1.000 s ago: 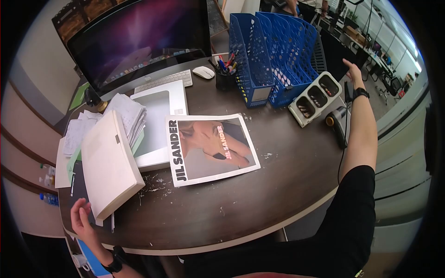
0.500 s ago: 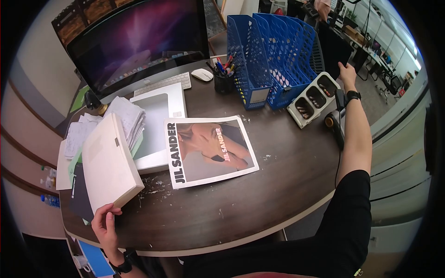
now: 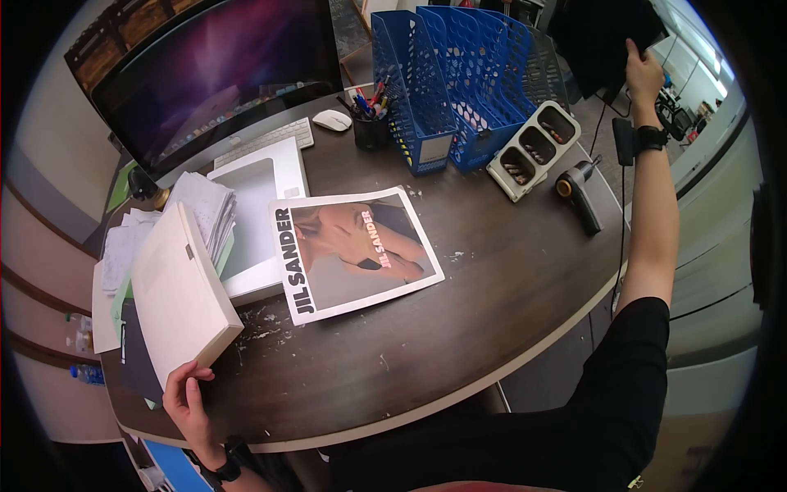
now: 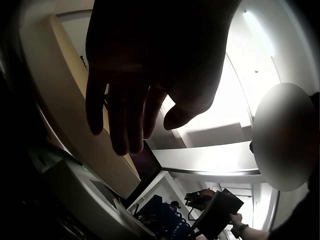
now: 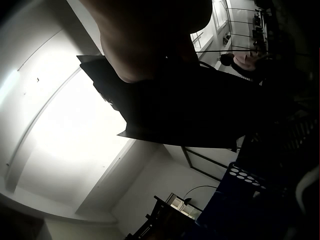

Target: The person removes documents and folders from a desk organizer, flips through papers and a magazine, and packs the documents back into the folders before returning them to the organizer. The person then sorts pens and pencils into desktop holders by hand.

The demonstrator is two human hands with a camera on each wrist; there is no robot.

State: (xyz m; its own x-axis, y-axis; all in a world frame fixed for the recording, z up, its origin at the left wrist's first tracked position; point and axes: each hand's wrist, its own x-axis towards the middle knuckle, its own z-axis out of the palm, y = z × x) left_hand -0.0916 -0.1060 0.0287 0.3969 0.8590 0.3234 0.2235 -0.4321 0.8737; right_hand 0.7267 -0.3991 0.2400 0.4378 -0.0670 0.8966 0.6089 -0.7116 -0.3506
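Observation:
My right hand [image 3: 645, 80] reaches past the desk's far right corner and grips a large black bag-like object [image 3: 594, 41] by its near edge. In the right wrist view the black object [image 5: 170, 115] is a dark, flat-sided shape with pointed corners, and the fingers are lost in shadow against it. My left hand [image 3: 188, 403] is at the lower end of a cream box file [image 3: 180, 287], fingers loosely bent with the fingertips right at its edge. That box file leans over loose papers [image 3: 201, 205] and a dark folder [image 3: 139, 357].
A JIL SANDER magazine [image 3: 357, 254] lies mid-desk, overlapping a white box [image 3: 291, 164]. Blue file racks [image 3: 418, 90], a pen cup [image 3: 371, 131], a three-slot tray [image 3: 534, 152] and a handheld scanner-like device [image 3: 580, 197] stand toward the right. A monitor [image 3: 221, 82] stands behind.
My right hand has reached out, taken hold of the black object beyond the desk and raised it. My left hand has moved right to the cream box file's lower edge.

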